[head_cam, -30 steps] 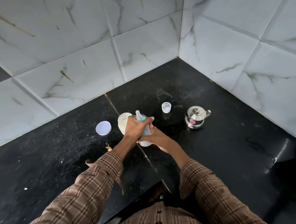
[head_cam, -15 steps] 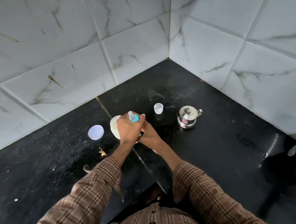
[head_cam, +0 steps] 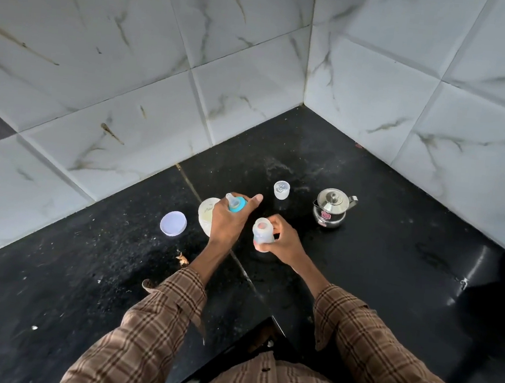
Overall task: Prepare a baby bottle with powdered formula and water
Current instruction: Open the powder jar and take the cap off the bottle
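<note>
Both hands sit near the middle of the head view, apart from each other, and I read them from the camera looking down over plaid sleeves. My left hand is curled around the teal-ringed nipple cap, fingers wrapped under the ring, thumb stretched out toward one o'clock, the clear teat poking up toward eleven o'clock. My right hand is closed around the baby bottle, which is uncapped, its open mouth facing up toward the camera and its body tilted a little toward the left hand; I cannot tell whether its base touches the table or is lifted just off it. Cap and bottle are separate, with a gap of dark surface between them. Just behind the left hand, at its nine o'clock, I see the open formula container with pale powder inside, partly hidden by the wrist and knuckles. Its round white lid lies flat on the table farther out at nine o'clock, clear of the container. At twelve o'clock from the bottle stands a small clear cup, upright and on its own. At two o'clock from the bottle a small steel kettle stands with its lid on, spout side toward the right wall. White marbled wall tiles close the corner behind everything.
</note>
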